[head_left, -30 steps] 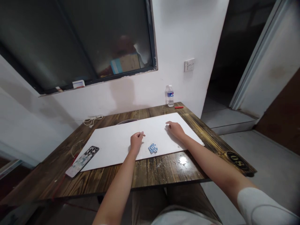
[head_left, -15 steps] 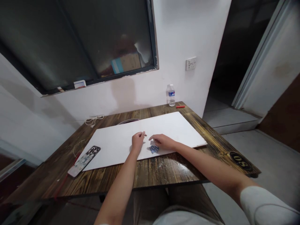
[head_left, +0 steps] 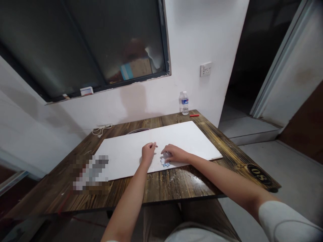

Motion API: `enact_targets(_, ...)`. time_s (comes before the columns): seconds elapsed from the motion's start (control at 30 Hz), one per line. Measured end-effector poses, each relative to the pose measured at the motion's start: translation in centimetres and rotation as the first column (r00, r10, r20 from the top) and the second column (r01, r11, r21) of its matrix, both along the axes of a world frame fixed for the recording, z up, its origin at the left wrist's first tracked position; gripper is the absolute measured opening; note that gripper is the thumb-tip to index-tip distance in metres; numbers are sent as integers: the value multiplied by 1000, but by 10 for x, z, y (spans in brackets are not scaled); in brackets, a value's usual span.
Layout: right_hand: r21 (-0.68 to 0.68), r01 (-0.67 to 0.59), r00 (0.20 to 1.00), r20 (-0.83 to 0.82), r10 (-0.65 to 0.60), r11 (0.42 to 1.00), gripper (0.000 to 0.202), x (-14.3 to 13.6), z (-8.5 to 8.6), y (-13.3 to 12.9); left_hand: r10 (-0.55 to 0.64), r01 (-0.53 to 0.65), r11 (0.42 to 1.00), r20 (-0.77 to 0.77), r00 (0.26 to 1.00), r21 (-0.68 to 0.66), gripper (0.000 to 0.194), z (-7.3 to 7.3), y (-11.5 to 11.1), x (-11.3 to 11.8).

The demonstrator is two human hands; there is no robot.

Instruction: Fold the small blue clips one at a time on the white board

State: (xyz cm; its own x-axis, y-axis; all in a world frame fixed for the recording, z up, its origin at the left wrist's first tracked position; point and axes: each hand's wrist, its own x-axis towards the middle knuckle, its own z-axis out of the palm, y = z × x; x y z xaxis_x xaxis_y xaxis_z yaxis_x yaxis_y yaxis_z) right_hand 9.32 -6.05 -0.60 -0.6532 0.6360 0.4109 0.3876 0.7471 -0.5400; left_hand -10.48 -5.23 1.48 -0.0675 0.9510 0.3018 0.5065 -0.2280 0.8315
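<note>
My left hand (head_left: 148, 153) rests on the white board (head_left: 126, 151), its fingers closed in a pinch. Whatever may be between those fingertips is too small to make out. To its right, my right hand (head_left: 175, 153) arches over a small heap of blue-and-white pieces (head_left: 165, 163) near the board's front edge. The thumb and fingers of this hand are curved and apart, with the thumb close to the heap. Part of the heap is hidden under the hand, and the kind of its pieces is too small to tell.
The board lies on a dark wooden table (head_left: 171, 183). A water bottle (head_left: 185, 103) and a red pen-like stick (head_left: 194, 115) are at the far right corner. A white cable (head_left: 101, 129) lies at the back left. Pixelation covers the left end of the board.
My right hand's fingers have spread and curved over the heap. The heap now looks paler, with more white showing than dark blue. My left hand has stayed in place.
</note>
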Motion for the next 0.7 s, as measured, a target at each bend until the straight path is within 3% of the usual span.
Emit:
enact_targets(0.13,14,-24,999,-22,24,1000,47,0,-3,3,-21,23,999,-98,995,25,42,-3,2,-2)
enact_targets(0.27,-10,104,982,-157,-104,995,21,0,-8,11,-35,48,997,-209,977,61,37,-6,4,0)
enact_targets(0.37,-143,236,910,-315,-271,961,24,2,-15,20,-91,114,991,-271,958,70,31,-6,3,3)
enact_targets(0.47,-307,298,788,-455,-414,904,36,6,-21,29,-262,286,958,-305,916,35,28,-4,-3,4)
enact_targets(0.57,-415,295,711,-506,-488,861,43,8,-23,33,-491,527,850,-363,792,2,30,1,-13,1)
enact_targets(0.63,-460,271,683,-527,-506,845,43,8,-23,33,-621,683,730,-431,654,-15,35,4,-19,0)
enact_targets(0.7,-472,259,677,-533,-507,842,43,7,-22,33,-678,779,624,-531,508,-52,42,5,-22,0)
